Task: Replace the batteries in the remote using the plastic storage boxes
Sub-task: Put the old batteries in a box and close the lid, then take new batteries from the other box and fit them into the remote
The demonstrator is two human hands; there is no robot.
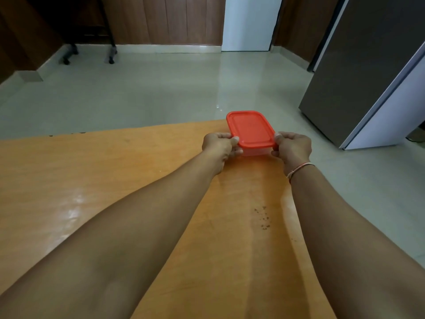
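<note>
Both hands, left (218,146) and right (292,147), grip the box (251,134) by its red lid's near corners at the counter's (115,180) far right corner; refrigerator (368,72) stands beyond, right.

1. The storage box (254,152) looked like clear plastic under a smooth, matt red plastic lid (251,128).
2. The table (115,171) showed glossy, orange wood-grain.
3. The floor (161,93) gleamed, polished tile.
</note>
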